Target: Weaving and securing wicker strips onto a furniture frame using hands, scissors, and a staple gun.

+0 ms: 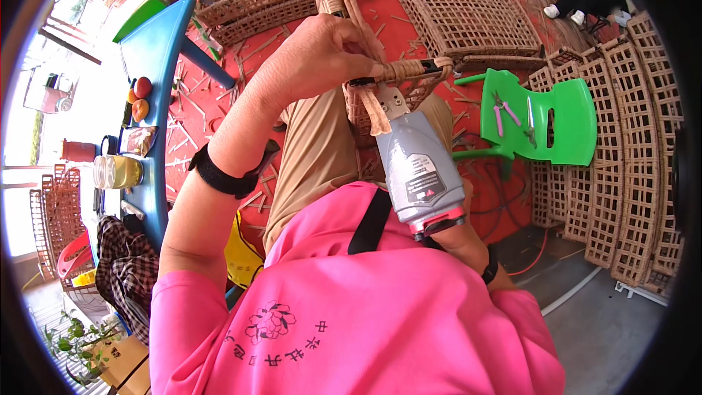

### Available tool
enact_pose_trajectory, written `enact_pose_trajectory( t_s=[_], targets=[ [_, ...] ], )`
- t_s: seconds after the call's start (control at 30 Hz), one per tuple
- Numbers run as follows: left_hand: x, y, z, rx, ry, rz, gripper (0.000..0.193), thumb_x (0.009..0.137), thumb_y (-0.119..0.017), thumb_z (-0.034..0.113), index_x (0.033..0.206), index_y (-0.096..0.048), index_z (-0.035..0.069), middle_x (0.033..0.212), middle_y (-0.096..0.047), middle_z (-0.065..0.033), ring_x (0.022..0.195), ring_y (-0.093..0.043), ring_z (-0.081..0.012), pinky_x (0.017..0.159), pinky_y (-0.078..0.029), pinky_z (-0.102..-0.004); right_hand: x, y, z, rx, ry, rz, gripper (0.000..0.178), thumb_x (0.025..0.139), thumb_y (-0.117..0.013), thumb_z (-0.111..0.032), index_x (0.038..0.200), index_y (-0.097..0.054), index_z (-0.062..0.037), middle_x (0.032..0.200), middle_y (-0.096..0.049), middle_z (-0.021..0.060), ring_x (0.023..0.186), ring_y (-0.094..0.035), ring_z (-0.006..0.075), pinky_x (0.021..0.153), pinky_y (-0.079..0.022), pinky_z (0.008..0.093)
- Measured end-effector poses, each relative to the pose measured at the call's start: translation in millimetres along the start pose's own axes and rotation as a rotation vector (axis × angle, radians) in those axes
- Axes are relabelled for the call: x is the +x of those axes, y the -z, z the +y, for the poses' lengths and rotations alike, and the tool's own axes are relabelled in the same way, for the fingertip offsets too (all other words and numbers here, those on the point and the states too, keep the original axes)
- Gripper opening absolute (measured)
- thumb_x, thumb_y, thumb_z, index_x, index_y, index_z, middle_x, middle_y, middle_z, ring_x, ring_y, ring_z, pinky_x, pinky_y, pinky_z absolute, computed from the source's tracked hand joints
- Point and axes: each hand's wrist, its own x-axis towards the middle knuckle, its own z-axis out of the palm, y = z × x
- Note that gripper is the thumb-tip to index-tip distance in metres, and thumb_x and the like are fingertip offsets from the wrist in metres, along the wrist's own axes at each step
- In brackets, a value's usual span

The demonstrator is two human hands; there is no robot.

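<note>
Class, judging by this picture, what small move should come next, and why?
Probably press the loose strip end flat against the wrapped frame: it sticks out beside the nose of the grey tool, and the left hand is curled over the frame nearby.

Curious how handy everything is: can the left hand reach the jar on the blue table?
Probably not directly: the left hand is busy at the wrapped frame and the jar stands off to the left, though nothing seems to block the way.
</note>
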Motion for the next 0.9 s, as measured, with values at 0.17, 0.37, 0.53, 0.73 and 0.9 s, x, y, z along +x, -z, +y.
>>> enact_pose_trajectory(
  t_s=[0.17, 0.37, 0.53, 0.73, 0.9],
  targets=[
    [0.0, 4.7, -1.8, 0.016, -0.016, -0.014, 0.017, 0.085, -0.072, 0.009, 0.098, -0.073, -0.003, 0.086, -0.071, -0.0057, 0.083, -0.067, -0.0117, 0.079, -0.054, -0.0277, -1.6, 0.3, 3.3, -0.113, -0.002, 0.008, 0.086, 0.074, -0.084, -0.027, 0.144, -0.045, 0.0038, 0.116, -0.07, 0.0158, 0.101, -0.072, 0.0271, 0.089, -0.055, 0.0363],
    [1.1, 7.0, -4.8, 0.012, -0.036, -0.02, 0.017, 0.086, -0.072, 0.009, 0.098, -0.073, -0.003, 0.088, -0.071, -0.0067, 0.084, -0.067, -0.0121, 0.079, -0.054, -0.0281, -0.2, -0.3, 15.9, -0.217, 0.166, -0.024, 0.079, 0.074, -0.082, -0.025, 0.14, -0.048, 0.0049, 0.108, -0.07, 0.0166, 0.093, -0.072, 0.0314, 0.081, -0.055, 0.0389],
    [0.9, 8.9, -10.4, -0.017, -0.053, -0.018, 0.018, 0.087, -0.071, 0.013, 0.098, -0.073, -0.002, 0.087, -0.071, -0.006, 0.085, -0.066, -0.0119, 0.08, -0.053, -0.0289, -1.6, -1.6, 28.7, -0.061, 0.033, 0.004, 0.077, 0.072, -0.081, -0.022, 0.136, -0.049, 0.0068, 0.105, -0.069, 0.0206, 0.096, -0.07, 0.0375, 0.081, -0.055, 0.0411],
    [4.1, 10.2, -10.9, 0.0, -0.078, 0.003, 0.022, 0.087, -0.071, 0.019, 0.098, -0.074, 0.0, 0.088, -0.071, -0.0054, 0.084, -0.064, -0.0121, 0.08, -0.051, -0.0295, 7.6, -10.2, 33.1, -0.201, 0.169, 0.149, 0.037, 0.091, -0.07, -0.011, 0.124, -0.061, 0.0027, 0.104, -0.072, 0.0073, 0.09, -0.07, 0.0129, 0.079, -0.058, 0.0296],
    [6.3, 6.8, -9.6, -0.004, -0.077, 0.023, 0.021, 0.086, -0.072, 0.017, 0.097, -0.074, -0.001, 0.088, -0.07, -0.0042, 0.085, -0.064, -0.0115, 0.081, -0.05, -0.0294, 9.2, -1.1, 32.1, -0.124, 0.179, 0.187, 0.069, 0.077, -0.082, -0.02, 0.134, -0.052, 0.0042, 0.11, -0.071, 0.0165, 0.099, -0.071, 0.0282, 0.085, -0.056, 0.0359]
  ],
)
